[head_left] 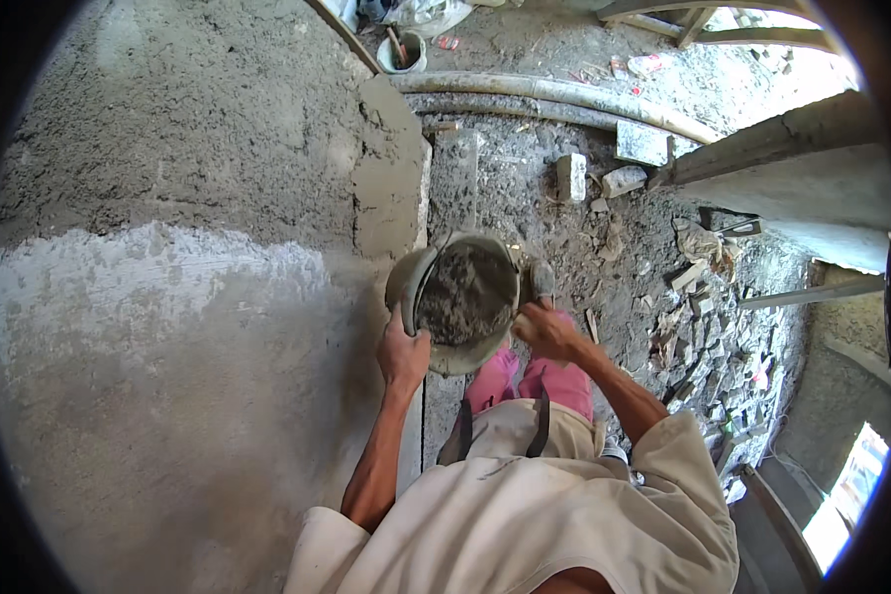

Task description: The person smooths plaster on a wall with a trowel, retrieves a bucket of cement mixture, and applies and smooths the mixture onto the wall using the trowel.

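A round, dirty grey-green bucket [455, 359] is held up in front of my body, tipped so that its mouth faces me. Wet grey mortar [465, 294] lies inside it. My left hand [403, 352] grips the left side of the rim, with the thumb on the near edge. At the right side of the rim, my right hand [544, 329] is closed on the bucket; its fingertips are partly hidden. To the left rises a wall [188, 406], with rough grey mortar [208, 129] on its far part and a smoother strip [388, 188] along its edge.
Long pipes [564, 91] cross the ground ahead. Beyond them stands a small pail [403, 53] with a tool handle in it. Pale blocks [570, 178] and broken rubble [708, 366] lie to the right. A concrete beam [762, 148] juts in at the upper right.
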Tool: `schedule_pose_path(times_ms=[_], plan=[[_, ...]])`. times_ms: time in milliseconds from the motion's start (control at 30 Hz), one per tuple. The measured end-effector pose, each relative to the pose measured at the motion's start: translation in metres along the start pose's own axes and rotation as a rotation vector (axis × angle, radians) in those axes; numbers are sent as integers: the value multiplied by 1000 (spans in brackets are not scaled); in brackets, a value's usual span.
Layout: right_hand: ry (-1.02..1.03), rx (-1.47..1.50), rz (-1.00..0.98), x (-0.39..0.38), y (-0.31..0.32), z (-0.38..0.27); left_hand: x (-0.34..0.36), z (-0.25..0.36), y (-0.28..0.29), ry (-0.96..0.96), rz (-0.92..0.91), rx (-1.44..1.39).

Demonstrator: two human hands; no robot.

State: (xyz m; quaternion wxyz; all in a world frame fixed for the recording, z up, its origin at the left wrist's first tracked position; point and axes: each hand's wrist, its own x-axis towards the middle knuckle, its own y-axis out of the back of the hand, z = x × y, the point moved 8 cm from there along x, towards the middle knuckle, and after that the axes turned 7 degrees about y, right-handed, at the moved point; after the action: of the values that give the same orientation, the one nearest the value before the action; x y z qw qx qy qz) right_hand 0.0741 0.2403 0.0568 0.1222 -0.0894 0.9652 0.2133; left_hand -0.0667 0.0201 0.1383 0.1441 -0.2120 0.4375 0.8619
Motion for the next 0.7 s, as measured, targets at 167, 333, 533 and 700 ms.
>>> schedule_pose_path(times_ms=[167, 333, 533, 700], plan=[[-213, 436, -293, -11, -68, -20, -5, -57, -24, 48, -53, 30], [-168, 708, -318, -40, -84, -37, -29, -52, -19, 151, -115, -199], [-199, 438, -218, -50, -50, -41, -32, -61, -12, 199, -84, -292], [-165, 757, -176, -50, -40, -67, -11, -70, -21, 120, -83, -642]])
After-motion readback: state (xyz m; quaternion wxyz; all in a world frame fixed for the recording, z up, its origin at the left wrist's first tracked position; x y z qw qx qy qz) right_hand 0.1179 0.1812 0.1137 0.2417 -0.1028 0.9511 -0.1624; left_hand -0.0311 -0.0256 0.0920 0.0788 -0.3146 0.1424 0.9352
